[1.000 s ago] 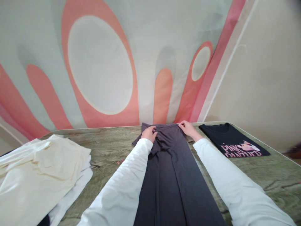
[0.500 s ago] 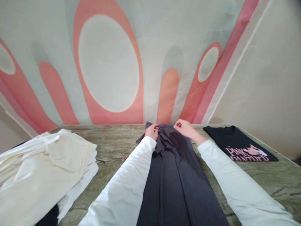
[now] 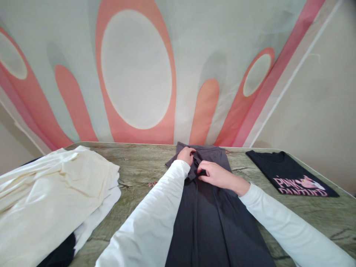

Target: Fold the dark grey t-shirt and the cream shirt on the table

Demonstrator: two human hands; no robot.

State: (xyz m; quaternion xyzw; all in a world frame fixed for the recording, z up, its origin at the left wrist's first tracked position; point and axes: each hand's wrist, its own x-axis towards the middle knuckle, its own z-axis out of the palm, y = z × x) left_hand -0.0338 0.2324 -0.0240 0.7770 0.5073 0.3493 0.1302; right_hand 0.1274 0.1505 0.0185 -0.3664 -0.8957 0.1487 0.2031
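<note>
A long dark grey garment (image 3: 210, 222) lies lengthwise on the table in front of me, its sides folded inward in long creases. At its far end the cloth is bunched and a purplish-grey part lies flatter. My left hand (image 3: 187, 155) is closed on the bunched cloth near the far left corner, fingertips partly hidden. Just right of it and nearer to me, my right hand (image 3: 215, 174) has thumb and fingers curled together on the same gathered fabric. Both forearms, in white sleeves, reach over the garment's sides.
On the left lies a pile of cream and white clothes (image 3: 55, 193), with a black piece (image 3: 59, 252) under it. A folded black T-shirt (image 3: 289, 172) with pink print lies at the right. The wood-patterned table (image 3: 139, 159) ends at a patterned backdrop (image 3: 136, 70).
My right hand has moved from the garment's far right edge inward and toward me, beside my left hand. My left hand stays on the cloth. The view has shifted slightly.
</note>
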